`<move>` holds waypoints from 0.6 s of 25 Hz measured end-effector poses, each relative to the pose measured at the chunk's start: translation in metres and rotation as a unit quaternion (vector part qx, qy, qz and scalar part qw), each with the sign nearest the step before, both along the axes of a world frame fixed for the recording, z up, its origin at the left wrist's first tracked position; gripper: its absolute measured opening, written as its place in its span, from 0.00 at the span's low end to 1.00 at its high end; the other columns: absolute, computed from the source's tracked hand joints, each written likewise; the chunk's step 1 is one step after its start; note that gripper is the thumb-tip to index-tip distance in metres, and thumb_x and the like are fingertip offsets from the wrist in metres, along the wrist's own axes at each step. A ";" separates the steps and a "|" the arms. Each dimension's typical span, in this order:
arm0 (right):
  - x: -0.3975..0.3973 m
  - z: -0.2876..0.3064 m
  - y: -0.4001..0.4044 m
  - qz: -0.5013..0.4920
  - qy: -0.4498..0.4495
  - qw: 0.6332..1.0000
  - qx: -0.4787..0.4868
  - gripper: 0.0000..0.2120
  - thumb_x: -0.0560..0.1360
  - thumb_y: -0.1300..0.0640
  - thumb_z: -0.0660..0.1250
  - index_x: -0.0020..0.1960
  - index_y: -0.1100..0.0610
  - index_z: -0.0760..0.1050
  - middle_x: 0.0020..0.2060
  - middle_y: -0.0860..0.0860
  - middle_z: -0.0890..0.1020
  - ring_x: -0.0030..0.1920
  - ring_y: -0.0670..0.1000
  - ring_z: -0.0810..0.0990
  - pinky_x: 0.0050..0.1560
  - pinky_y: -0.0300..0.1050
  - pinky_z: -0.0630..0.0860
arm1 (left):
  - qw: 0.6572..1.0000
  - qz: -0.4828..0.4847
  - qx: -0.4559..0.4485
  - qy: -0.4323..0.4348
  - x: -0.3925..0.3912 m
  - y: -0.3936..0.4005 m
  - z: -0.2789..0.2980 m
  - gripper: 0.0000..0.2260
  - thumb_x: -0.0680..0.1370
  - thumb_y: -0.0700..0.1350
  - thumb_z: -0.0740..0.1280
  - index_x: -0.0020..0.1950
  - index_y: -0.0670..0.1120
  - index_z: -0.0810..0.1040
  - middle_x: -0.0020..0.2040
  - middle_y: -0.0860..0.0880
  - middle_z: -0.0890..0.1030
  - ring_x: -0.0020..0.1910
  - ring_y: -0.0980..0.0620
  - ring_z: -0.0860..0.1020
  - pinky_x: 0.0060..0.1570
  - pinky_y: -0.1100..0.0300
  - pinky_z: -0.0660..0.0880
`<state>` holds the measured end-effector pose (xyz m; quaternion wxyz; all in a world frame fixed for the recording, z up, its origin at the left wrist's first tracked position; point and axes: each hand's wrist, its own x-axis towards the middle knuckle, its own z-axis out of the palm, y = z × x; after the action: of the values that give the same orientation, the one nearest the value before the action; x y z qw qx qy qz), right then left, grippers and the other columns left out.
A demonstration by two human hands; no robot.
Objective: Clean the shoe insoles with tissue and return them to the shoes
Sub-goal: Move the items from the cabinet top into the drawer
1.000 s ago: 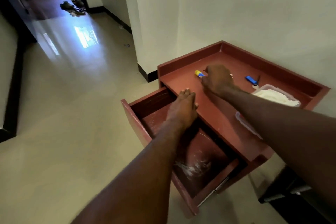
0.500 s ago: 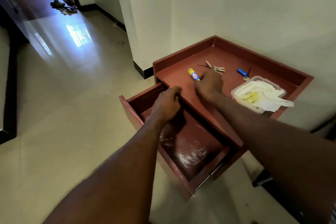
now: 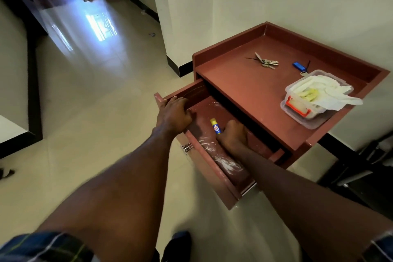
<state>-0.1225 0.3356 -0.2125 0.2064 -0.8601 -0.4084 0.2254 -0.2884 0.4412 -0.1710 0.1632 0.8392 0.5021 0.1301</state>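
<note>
Left hand [image 3: 173,115] grips the drawer [image 3: 214,168] front edge; right hand [image 3: 232,136] inside holds the tube [image 3: 215,126]

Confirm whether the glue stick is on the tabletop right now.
No, the glue stick is inside the open drawer, held by the right hand.

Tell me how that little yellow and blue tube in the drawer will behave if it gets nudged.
The tube looks round and lies on its side on the drawer floor, so it would probably roll. It seems small and light, likely sliding easily. The right hand holds one end, which should steady it for now.
</note>
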 end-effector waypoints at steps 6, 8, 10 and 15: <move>0.005 -0.031 0.013 0.051 -0.047 0.997 -0.020 0.12 0.75 0.50 0.71 0.43 0.58 0.73 0.49 0.61 0.82 0.49 0.65 0.81 0.40 0.49 0.72 | 1.000 0.006 0.004 -0.015 0.017 0.006 -0.013 0.22 0.80 0.53 0.67 0.74 0.50 0.74 0.73 0.51 0.76 0.76 0.50 0.69 0.80 0.42 0.54; 0.002 -0.024 0.008 0.063 -0.072 0.995 -0.004 0.12 0.77 0.49 0.71 0.46 0.57 0.75 0.52 0.61 0.81 0.52 0.66 0.81 0.41 0.49 0.72 | 1.000 0.008 0.001 -0.027 0.020 0.007 -0.012 0.25 0.79 0.52 0.67 0.76 0.49 0.73 0.74 0.49 0.75 0.76 0.49 0.69 0.80 0.41 0.57; -0.001 -0.006 -0.001 0.051 -0.103 0.993 0.037 0.15 0.77 0.46 0.69 0.48 0.59 0.77 0.50 0.60 0.81 0.52 0.65 0.81 0.42 0.49 0.75 | 0.998 -0.004 0.012 -0.066 0.027 0.004 -0.003 0.26 0.78 0.48 0.67 0.76 0.49 0.72 0.74 0.48 0.76 0.75 0.48 0.71 0.78 0.41 0.62; 0.024 0.073 -0.003 0.046 -0.148 0.959 0.237 0.10 0.79 0.52 0.65 0.44 0.55 0.79 0.42 0.53 0.82 0.43 0.58 0.81 0.39 0.45 0.68 | 0.992 -0.052 0.056 -0.099 0.080 0.002 0.030 0.26 0.81 0.48 0.66 0.80 0.54 0.67 0.82 0.48 0.65 0.81 0.47 0.61 0.80 0.41 0.55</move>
<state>-0.0982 0.3328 -0.1394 0.3314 -0.7907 -0.5148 0.0017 -0.2080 0.4429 -0.1410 0.1711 0.8551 0.4309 0.2320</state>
